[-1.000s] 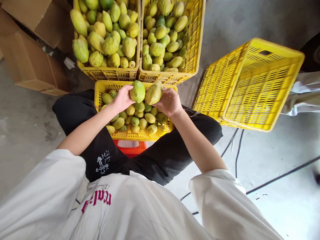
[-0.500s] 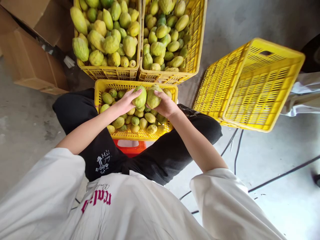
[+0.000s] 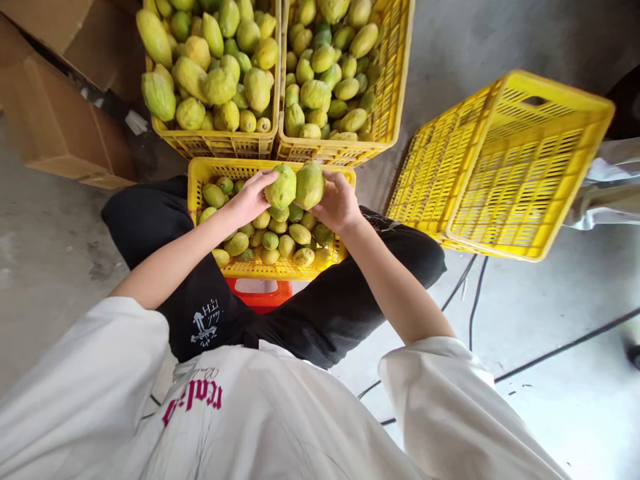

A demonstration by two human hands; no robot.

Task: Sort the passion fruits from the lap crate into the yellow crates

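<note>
Left grip (image 3: 253, 197) curled round green fruit (image 3: 281, 187), right grip (image 3: 340, 203) round yellower fruit (image 3: 311, 185); both just turned, nearly side to side, more of each now uncovered

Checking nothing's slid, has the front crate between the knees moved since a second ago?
No; the front crate shows no clear shift either way against the rear right fruit crate.

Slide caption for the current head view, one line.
The left hand holds one greenish fruit, the right hand another, side by side above a yellow crate of similar fruit.
</note>
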